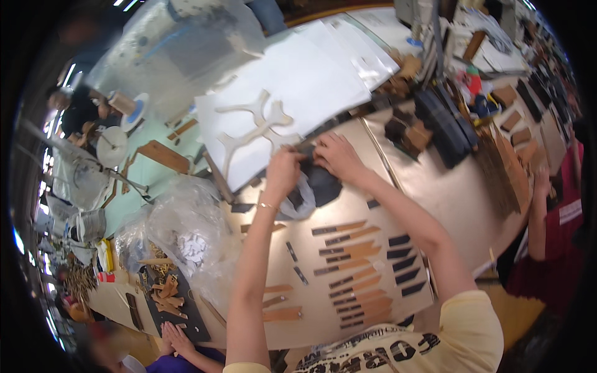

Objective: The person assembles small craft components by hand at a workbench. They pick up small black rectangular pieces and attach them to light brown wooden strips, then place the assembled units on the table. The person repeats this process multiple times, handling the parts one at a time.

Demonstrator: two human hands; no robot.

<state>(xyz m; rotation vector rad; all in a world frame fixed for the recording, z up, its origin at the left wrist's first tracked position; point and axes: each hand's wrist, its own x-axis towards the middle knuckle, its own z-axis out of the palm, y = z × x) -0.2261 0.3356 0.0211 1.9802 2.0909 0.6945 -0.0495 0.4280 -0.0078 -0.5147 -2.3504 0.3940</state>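
My left hand (285, 170), with a thin bracelet at its wrist, is closed at the fingertips on the edge of a black flat piece (326, 187), which looks like leather. Opposite it, my right hand (339, 158) has its fingers bent over the same piece's upper edge. A clear plastic bag (302, 200) with something dark in it lies under and beside my left hand. Nearer me, tan leather strips with dark ends (360, 283) lie in a slanted row. Several short black strips (405, 263) are lined up to their right.
White sheets (311, 68) with a pale curved cutout (258, 124) lie beyond my hands. A crumpled plastic bag (193, 239) and a dark board with tan scraps (177, 298) are at left. Black folded material (444, 124) lies at right. Other people work on both sides.
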